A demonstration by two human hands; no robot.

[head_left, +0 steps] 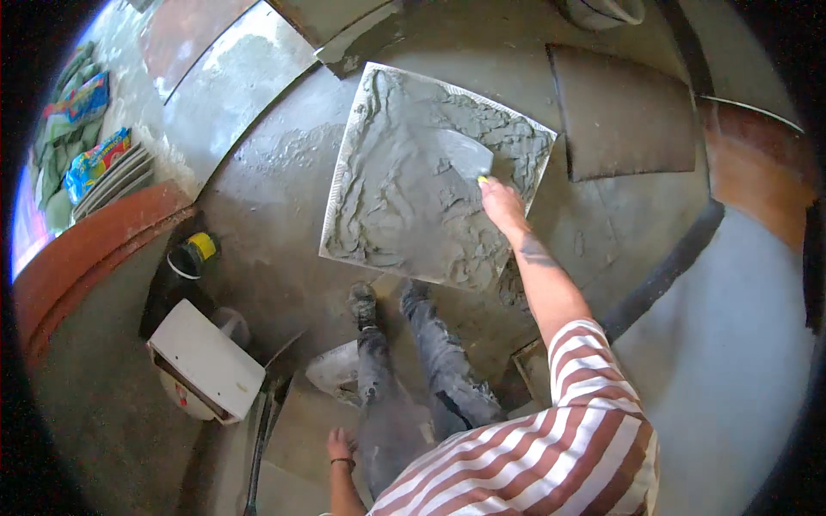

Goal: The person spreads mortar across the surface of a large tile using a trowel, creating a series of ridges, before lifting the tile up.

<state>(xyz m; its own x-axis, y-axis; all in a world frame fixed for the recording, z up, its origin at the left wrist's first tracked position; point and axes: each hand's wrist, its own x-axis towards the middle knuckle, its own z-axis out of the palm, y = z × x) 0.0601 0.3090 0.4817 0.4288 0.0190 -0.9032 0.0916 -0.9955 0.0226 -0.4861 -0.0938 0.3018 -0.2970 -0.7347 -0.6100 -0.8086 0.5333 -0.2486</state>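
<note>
Beneath the fingers of the right hand (502, 205) spreads a square, pale-edged slab (352, 138), mostly covered in grey mortar (396, 172). Those fingers grip the handle of a trowel (469, 155); its blade points away and leftward from them, long axis slanting likewise. Well behind, leftward, is the left hand (341, 443); how its fingers stand, I can't make out.

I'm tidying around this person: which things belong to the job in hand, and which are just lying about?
Belonging to the job:
trowel, in the right hand
grey paste
square slab under it

Seemingly just lying about:
white box
dark container with yellow patch
colourful packets
</note>
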